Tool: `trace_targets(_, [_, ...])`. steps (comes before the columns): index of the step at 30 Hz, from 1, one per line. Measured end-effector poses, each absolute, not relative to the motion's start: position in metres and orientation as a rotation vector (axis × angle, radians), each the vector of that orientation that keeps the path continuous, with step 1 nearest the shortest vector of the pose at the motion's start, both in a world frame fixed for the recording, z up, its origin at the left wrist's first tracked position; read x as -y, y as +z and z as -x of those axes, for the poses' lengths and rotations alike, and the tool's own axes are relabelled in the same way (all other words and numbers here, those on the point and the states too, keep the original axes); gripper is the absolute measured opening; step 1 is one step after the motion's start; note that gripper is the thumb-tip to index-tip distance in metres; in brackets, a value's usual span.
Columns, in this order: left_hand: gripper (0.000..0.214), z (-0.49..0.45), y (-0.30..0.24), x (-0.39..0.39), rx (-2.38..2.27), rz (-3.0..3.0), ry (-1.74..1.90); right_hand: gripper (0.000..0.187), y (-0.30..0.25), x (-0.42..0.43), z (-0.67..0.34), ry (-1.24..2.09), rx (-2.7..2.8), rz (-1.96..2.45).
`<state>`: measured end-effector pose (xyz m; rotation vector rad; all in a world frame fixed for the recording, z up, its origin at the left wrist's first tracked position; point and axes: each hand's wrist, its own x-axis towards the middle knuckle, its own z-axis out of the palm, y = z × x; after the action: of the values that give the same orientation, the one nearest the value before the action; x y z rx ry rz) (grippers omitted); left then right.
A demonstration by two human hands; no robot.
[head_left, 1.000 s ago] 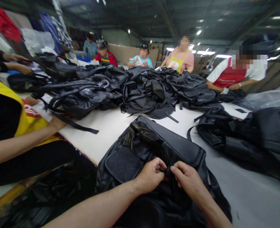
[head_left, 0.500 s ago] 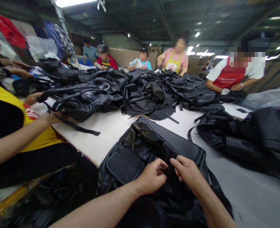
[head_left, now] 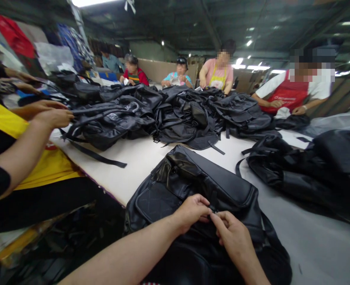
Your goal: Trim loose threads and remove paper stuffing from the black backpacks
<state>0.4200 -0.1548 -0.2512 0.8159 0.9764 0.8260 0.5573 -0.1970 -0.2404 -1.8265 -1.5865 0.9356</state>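
A black backpack (head_left: 192, 182) lies flat on the table right in front of me, its near end hanging over the edge toward my lap. My left hand (head_left: 191, 211) grips the fabric of the backpack near its middle, fingers curled. My right hand (head_left: 232, 237) meets it from the right, thumb and fingers pinched on a small black part of the backpack, perhaps a zipper pull; it is too small to name.
A long heap of black backpacks (head_left: 169, 114) covers the table's far half, and more black bags (head_left: 311, 174) lie at the right. A person in a yellow vest (head_left: 35, 162) works close on my left. Several other people sit round the white table (head_left: 139, 158).
My right hand has slid toward me and lower along the backpack while my left keeps its grip. The person on the left has raised both arms toward the heap.
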Motion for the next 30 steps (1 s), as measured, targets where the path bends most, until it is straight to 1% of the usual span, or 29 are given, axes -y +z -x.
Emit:
trace_targets(5, [0.025, -0.417, -0.249, 0.157, -0.944, -0.767, 0.839, 0.028, -0.250, 0.205, -0.545, 0.735, 1.574, 1.816])
trace_targets(7, [0.022, -0.417, -0.249, 0.157, -0.960, -0.771, 0.831, 0.025, -0.254, 0.207, -0.542, 0.663, 1.667, 1.753])
trace_targets(10, [0.020, -0.417, -0.250, 0.157, -1.024, -0.804, 0.820, 0.022, -0.264, 0.215, -0.542, 0.329, 2.124, 1.525])
trace_targets(12, [0.023, -0.416, -0.250, 0.157, -1.018, -0.783, 0.800, 0.025, -0.270, 0.221, -0.543, 0.071, 2.383, 1.381])
trace_targets(13, [0.025, -0.416, -0.250, 0.158, -0.989, -0.759, 0.788, 0.026, -0.271, 0.224, -0.544, -0.006, 2.444, 1.354])
trace_targets(14, [0.028, -0.415, -0.250, 0.158, -0.951, -0.733, 0.776, 0.026, -0.271, 0.227, -0.544, -0.022, 2.461, 1.362])
trace_targets(15, [0.031, -0.414, -0.249, 0.158, -0.914, -0.713, 0.766, 0.025, -0.270, 0.229, -0.545, 0.033, 2.450, 1.389])
trace_targets(19, [0.035, -0.409, -0.245, 0.162, -0.883, -0.772, 0.766, 0.021, -0.251, 0.231, -0.554, 0.590, 2.269, 1.432])
trace_targets(21, [0.035, -0.409, -0.243, 0.164, -0.908, -0.831, 0.775, 0.019, -0.239, 0.227, -0.563, 0.733, 2.132, 1.451])
trace_targets(23, [0.035, -0.409, -0.243, 0.166, -0.913, -0.865, 0.774, 0.021, -0.233, 0.219, -0.572, 0.675, 2.004, 1.525])
trace_targets(25, [0.036, -0.410, -0.243, 0.167, -0.914, -0.897, 0.780, 0.024, -0.232, 0.210, -0.579, 0.535, 1.941, 1.600])
trace_targets(27, [0.037, -0.412, -0.245, 0.168, -0.905, -0.917, 0.808, 0.027, -0.236, 0.202, -0.581, 0.424, 1.969, 1.613])
trace_targets(30, [0.035, -0.414, -0.246, 0.168, -0.918, -0.925, 0.849, 0.030, -0.244, 0.195, -0.575, 0.284, 2.092, 1.507])
